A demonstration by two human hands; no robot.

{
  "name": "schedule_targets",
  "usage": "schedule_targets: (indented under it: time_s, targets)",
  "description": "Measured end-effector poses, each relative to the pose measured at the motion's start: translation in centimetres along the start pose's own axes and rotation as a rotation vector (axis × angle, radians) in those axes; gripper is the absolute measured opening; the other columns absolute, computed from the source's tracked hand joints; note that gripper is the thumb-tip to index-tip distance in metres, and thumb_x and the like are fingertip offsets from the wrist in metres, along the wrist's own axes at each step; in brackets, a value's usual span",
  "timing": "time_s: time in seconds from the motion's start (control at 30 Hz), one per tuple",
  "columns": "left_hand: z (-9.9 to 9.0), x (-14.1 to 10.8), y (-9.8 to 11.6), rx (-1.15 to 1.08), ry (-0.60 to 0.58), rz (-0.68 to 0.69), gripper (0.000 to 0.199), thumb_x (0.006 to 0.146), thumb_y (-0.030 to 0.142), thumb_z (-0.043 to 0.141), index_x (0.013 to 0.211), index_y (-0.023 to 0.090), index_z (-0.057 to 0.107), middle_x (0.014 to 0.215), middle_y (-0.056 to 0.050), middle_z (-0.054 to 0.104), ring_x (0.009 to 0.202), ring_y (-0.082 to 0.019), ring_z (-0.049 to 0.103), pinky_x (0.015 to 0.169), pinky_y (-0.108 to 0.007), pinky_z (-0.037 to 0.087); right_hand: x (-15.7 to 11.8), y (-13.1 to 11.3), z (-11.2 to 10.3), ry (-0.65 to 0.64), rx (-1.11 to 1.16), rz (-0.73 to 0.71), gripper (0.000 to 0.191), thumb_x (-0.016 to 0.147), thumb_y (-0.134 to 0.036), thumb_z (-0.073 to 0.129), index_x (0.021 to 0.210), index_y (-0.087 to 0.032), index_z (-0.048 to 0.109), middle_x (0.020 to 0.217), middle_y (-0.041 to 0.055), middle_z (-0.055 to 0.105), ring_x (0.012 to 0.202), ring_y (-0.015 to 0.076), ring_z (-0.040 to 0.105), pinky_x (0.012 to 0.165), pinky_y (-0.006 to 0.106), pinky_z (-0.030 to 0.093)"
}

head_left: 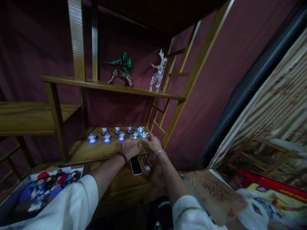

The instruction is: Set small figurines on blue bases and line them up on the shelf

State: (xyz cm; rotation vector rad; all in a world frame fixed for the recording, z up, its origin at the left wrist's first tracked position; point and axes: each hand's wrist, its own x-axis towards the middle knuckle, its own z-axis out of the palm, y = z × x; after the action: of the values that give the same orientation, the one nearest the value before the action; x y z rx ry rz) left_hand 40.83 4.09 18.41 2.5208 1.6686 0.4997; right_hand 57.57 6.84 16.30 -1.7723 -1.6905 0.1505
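Note:
My right hand (154,143) pinches the edge of a blue-based figurine (144,135) at the right end of the front row. Another blue figurine (140,129) stands just behind it. My left hand (131,147) lies low over the shelf board, its fingers loosely stretched and holding nothing I can see. Right before its fingers is a purple figurine (135,135), its base partly hidden by the hand. More purple-based figurines (106,138) continue the front row leftward. Three dark-based figurines (117,130) form a row behind.
Below the board lies a phone (136,165). At lower left, an open box (80,170) holds a jumble of figurines. The upper shelf (96,84) carries a crouching statue (123,70) and a clear deer (157,75). A wooden post (177,123) bounds the right side.

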Motion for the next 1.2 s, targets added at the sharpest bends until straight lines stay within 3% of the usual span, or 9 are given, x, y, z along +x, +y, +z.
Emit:
schedule_targets:
  time_s: [0.4,1.2]
  targets:
    - [0.2,-0.3,0.2,0.019,0.027,-0.006,0.032,0.083,0.034,0.036,0.104,0.020,0.055,0.106,-0.011,0.055,0.083,-0.021,0.060,0.067,-0.031,0.045,0.1,0.3,0.2,-0.003,-0.025,-0.013,0.035,0.077,-0.037,0.057,0.110,-0.026,0.057,0.102,0.0023,0.066,0.094,0.0167,0.060,0.083,0.028,0.044]
    - [1.2,-1.5,-0.6,0.029,0.185,0.038,0.031,0.085,0.029,0.036,0.108,0.021,0.055,0.105,-0.009,0.054,0.092,-0.021,0.054,0.071,-0.029,0.043,0.0,0.1,-0.1,-0.043,0.054,-0.003,0.037,0.070,-0.030,0.065,0.107,-0.028,0.058,0.106,-0.0009,0.064,0.102,0.0168,0.057,0.089,0.030,0.043]
